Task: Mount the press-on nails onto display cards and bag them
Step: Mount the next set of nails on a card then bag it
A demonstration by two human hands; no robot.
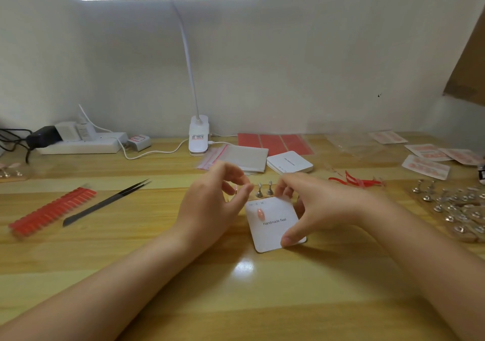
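Fingers (288, 239) of the right hand (312, 207) are curled round a white display card (275, 225) on the tabletop (236, 288), one pink nail (260, 214) mounted on it. A small nail (236, 190) is pinched by the left hand (212, 204). Tweezers (107, 201) are seen far left.

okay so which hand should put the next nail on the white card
Left. The left hand already pinches a small nail at its fingertips, just beside the white card. The right hand is busy steadying that card by its edges.
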